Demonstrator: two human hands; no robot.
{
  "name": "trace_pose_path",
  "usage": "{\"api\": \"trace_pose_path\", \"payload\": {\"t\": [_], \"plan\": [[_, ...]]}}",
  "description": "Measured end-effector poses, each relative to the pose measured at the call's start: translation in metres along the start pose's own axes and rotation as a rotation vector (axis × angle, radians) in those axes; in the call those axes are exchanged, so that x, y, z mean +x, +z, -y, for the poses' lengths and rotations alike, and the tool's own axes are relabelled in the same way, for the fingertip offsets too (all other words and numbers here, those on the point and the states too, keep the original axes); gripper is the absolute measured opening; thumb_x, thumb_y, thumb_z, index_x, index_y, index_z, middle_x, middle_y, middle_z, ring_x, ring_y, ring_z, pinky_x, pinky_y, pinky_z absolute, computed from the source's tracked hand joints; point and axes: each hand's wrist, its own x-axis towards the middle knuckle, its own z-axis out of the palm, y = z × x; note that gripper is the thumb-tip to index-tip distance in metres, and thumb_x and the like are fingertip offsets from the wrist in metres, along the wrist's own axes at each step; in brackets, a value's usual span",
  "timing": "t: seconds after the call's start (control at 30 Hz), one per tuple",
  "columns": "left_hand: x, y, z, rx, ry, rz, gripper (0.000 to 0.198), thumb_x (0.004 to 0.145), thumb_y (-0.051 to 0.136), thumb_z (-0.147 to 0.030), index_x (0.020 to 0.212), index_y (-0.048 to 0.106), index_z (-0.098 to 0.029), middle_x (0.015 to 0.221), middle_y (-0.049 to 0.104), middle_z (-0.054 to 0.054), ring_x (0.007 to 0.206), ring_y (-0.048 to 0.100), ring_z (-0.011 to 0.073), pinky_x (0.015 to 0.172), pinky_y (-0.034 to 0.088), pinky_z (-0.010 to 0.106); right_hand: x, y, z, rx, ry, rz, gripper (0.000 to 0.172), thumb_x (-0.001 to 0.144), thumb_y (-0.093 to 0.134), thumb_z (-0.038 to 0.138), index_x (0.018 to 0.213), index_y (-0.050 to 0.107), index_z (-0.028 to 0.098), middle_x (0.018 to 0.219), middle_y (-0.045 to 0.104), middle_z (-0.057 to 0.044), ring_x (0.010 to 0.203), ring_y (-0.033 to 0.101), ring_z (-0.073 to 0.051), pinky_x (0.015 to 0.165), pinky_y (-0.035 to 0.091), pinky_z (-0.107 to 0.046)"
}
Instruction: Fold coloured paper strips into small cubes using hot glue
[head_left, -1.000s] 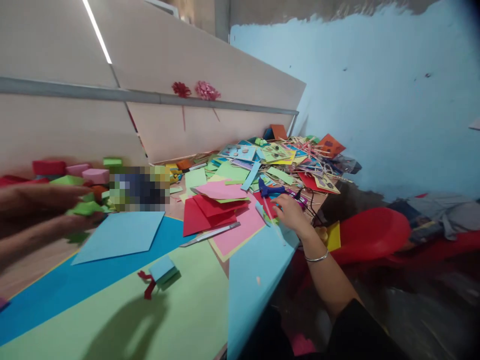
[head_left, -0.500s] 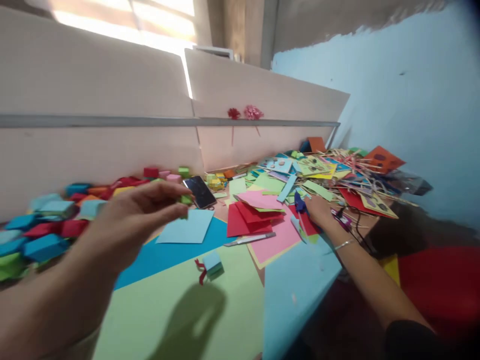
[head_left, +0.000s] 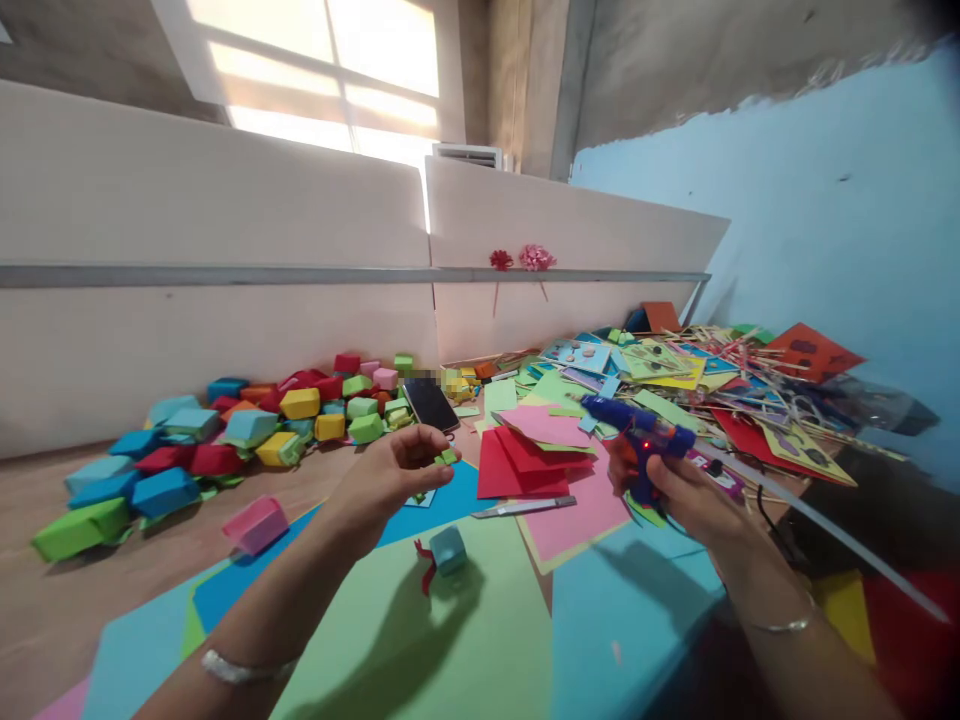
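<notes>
At the centre of the frame the left hand (head_left: 394, 472) has thumb and fingertips pinched together on a small green folded paper piece (head_left: 447, 457), held above a dark blue paper sheet (head_left: 454, 503); the pinch is tight, the other fingers curled beside it. To the right of centre the right hand (head_left: 679, 492) is wrapped closed around the grip of a blue hot-glue gun (head_left: 639, 432), whose nozzle points toward the left of the frame and whose pale glue stick (head_left: 825, 530) juts out toward the lower right. Just below the left hand a small light-blue paper box with a red ribbon curl (head_left: 445, 552) sits on a large light-green paper sheet (head_left: 450, 640). Between the two hands lie red and pink paper squares (head_left: 529, 460) with a metal cutter knife (head_left: 523, 507) at their lower edge. A black phone (head_left: 431, 402) lies above the left hand, near a heap of small coloured paper boxes (head_left: 225, 440) spreading to the left, a single pink paper box (head_left: 256, 523) lying apart from it. A pile of decorated cards and wooden sticks (head_left: 712, 375) fills the right side against the light-blue wall (head_left: 825, 220)
</notes>
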Motion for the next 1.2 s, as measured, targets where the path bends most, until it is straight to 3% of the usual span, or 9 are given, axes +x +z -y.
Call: {"api": "trace_pose_path", "payload": {"t": [0.07,0.13,0.27,0.4,0.6,0.93,1.2], "plan": [[0.000,0.001,0.005,0.018,-0.014,0.039,0.036,0.051,0.092,-0.028,0.078,0.069,-0.019,0.073,0.066,-0.001,0.064,0.053,0.0129,0.057,0.040,0.025,-0.009,0.019,0.015,0.074,0.042,0.119,0.065,0.093,0.046,0.077,0.112,0.071,0.020,0.097,0.072,-0.012,0.081,0.068,-0.023,0.073,0.059,-0.037],[-0.002,0.002,0.006,0.042,-0.022,0.055,0.034,0.053,0.091,-0.029,0.080,0.073,-0.020,0.075,0.067,0.000,0.065,0.053,0.0131,0.057,0.040,0.026,-0.019,0.035,0.025,0.094,0.070,0.167,0.067,0.090,0.046,0.081,0.108,0.071,0.021,0.097,0.071,-0.011,0.073,0.062,-0.020,0.064,0.056,-0.033],[-0.007,0.009,0.001,0.066,-0.064,0.051,0.035,0.049,0.090,-0.030,0.080,0.076,-0.021,0.074,0.068,-0.001,0.064,0.053,0.0132,0.060,0.042,0.027,-0.032,0.058,0.038,0.155,0.102,0.205,0.068,0.090,0.043,0.083,0.105,0.070,0.022,0.070,0.054,-0.001,0.054,0.041,-0.014,0.047,0.040,-0.029],[-0.011,0.019,-0.004,0.051,-0.068,0.003,0.039,0.043,0.089,-0.029,0.078,0.074,-0.020,0.076,0.069,0.001,0.069,0.059,0.0167,0.064,0.047,0.031,-0.034,0.072,0.049,0.183,0.035,0.202,0.065,0.092,0.042,0.082,0.099,0.067,0.022,0.079,0.056,-0.004,0.062,0.046,-0.016,0.053,0.042,-0.030],[-0.012,0.024,-0.002,0.053,0.019,-0.011,0.048,0.042,0.088,-0.027,0.086,0.069,-0.021,0.081,0.073,0.003,0.085,0.070,0.0245,0.071,0.054,0.035,-0.031,0.078,0.054,0.177,-0.010,0.257,0.066,0.093,0.038,0.083,0.084,0.058,0.020,0.074,0.049,0.000,0.063,0.040,-0.013,0.056,0.037,-0.026],[-0.017,0.027,-0.003,0.135,0.083,0.051,0.043,0.051,0.085,-0.026,0.092,0.071,-0.022,0.082,0.078,0.004,0.086,0.074,0.0267,0.065,0.056,0.033,-0.034,0.081,0.046,0.113,-0.038,0.244,0.063,0.096,0.037,0.079,0.088,0.059,0.021,0.077,0.055,-0.001,0.068,0.050,-0.015,0.061,0.041,-0.028],[-0.018,0.026,-0.003,0.111,0.075,0.056,0.044,0.051,0.083,-0.024,0.093,0.070,-0.022,0.081,0.079,0.005,0.086,0.075,0.0268,0.064,0.056,0.033,-0.034,0.082,0.048,0.119,-0.034,0.278,0.062,0.096,0.036,0.079,0.083,0.055,0.021,0.073,0.052,0.000,0.063,0.044,-0.013,0.056,0.036,-0.026]]}}
